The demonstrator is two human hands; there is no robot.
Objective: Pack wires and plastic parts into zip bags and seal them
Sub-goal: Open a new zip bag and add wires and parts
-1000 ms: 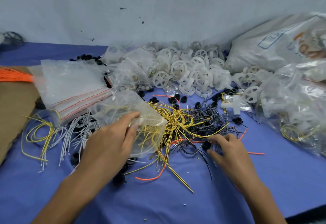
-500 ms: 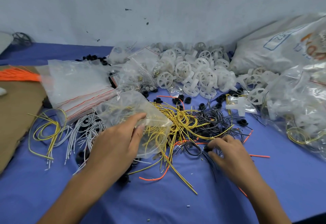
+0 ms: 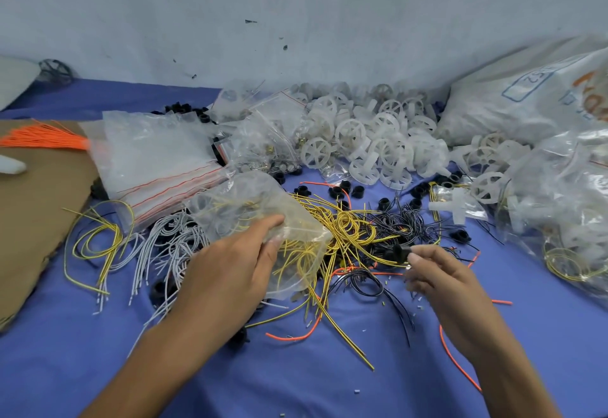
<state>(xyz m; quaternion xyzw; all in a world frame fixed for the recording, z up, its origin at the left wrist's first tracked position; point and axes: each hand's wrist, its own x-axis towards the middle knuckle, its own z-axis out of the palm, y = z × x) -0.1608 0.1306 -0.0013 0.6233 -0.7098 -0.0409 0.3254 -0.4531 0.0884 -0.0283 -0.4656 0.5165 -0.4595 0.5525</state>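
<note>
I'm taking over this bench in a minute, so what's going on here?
A person is packing small parts on a blue cloth. Their left hand holds a clear zip bag with yellow wires showing through it. Their right hand pinches a black plastic part just above the loose wire pile, beside the bag and not yet inside it. White plastic wheels and a stack of empty zip bags lie behind.
</note>
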